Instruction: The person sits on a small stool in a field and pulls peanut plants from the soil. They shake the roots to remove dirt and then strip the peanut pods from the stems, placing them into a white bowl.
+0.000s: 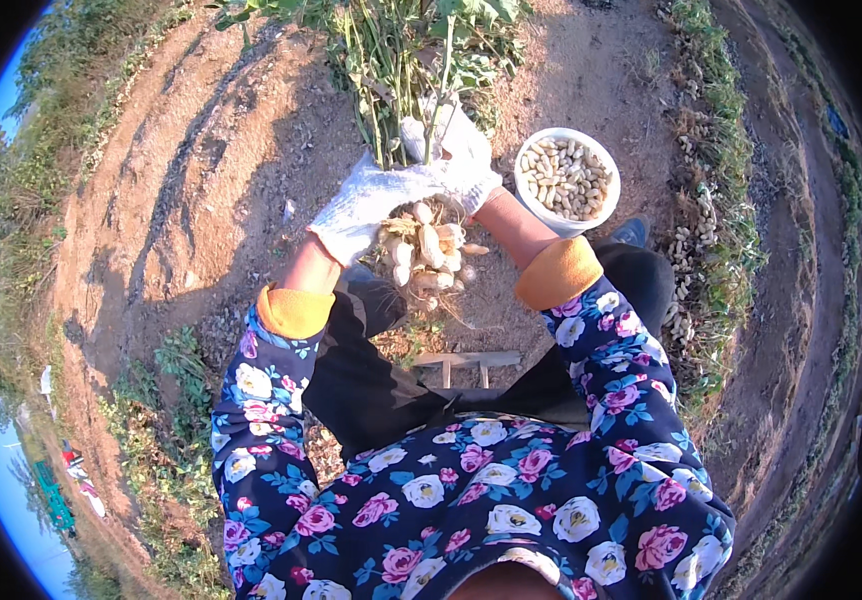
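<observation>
Both my hands wear white knitted gloves and meet around a bunch of peanut plants (391, 85). My left hand (371, 200) is wrapped round the stems from the left. My right hand (466, 155) closes on the same stems from the right, close against the left. Green stalks and leaves stretch away from me beyond the gloves. On the near side hangs a cluster of pale peanut pods (431, 250) with thin roots, below my wrists. Some fingers are hidden behind the stems.
A white bucket (606, 205) holding many loose peanuts stands right of my right hand, by my foot. Pulled plants with pods (701, 230) lie in a row farther right. A small wooden stool (466, 360) shows between my legs. Ridged bare soil (191, 160) spreads left.
</observation>
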